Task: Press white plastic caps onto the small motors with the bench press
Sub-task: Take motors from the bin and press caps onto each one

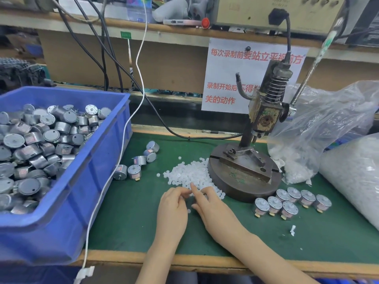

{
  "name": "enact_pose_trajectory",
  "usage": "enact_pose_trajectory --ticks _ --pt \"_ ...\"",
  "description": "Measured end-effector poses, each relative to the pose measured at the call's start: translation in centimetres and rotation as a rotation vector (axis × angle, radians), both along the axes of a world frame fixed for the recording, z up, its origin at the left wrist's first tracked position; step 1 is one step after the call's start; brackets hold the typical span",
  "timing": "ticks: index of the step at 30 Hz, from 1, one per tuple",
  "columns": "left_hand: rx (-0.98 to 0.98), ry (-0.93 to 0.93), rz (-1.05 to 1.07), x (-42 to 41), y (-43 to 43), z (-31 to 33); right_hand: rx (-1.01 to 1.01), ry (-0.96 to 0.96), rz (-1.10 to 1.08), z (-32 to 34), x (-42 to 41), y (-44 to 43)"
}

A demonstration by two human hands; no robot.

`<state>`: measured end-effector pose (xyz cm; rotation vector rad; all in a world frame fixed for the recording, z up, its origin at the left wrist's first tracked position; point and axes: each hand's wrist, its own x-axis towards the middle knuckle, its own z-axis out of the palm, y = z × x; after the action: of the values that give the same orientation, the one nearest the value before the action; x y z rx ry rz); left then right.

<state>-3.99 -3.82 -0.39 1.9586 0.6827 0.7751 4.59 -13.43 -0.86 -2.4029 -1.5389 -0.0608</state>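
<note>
Soft, even light fell from overhead, bright enough on the green bench (131, 228) that my left hand (172, 210) and right hand (215, 212) threw only faint, short shadows. The pile of white caps (190, 173) was washed out into a pale mass, and the plastic bag (328, 124) caught white glare along its folds. Under the shelf (164, 27) the far left corner sat dim. The wide lens bowed the shelf and the blue bin (61, 232) near the edges. Everything looked slightly soft, most of all at the top and the corners.
</note>
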Motion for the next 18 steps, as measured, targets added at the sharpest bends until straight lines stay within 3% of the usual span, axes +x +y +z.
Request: enact_pose_trajectory --ticks 3,10,13,18 --pt "-0.004 -0.003 -0.007 0.0 0.0 0.1 0.114 0.104 -0.015 0.2 0.0 -0.5" --pt "0.044 0.021 0.011 0.2 0.2 0.0 0.682 0.310 -0.116 1.3 0.3 -1.4" --pt "0.062 0.032 0.008 0.2 0.1 0.1 0.723 0.516 -0.217 1.3 0.7 -1.4" --pt "0.079 0.052 0.009 0.2 0.1 0.1 0.779 0.673 -0.283 1.3 0.8 -1.5"
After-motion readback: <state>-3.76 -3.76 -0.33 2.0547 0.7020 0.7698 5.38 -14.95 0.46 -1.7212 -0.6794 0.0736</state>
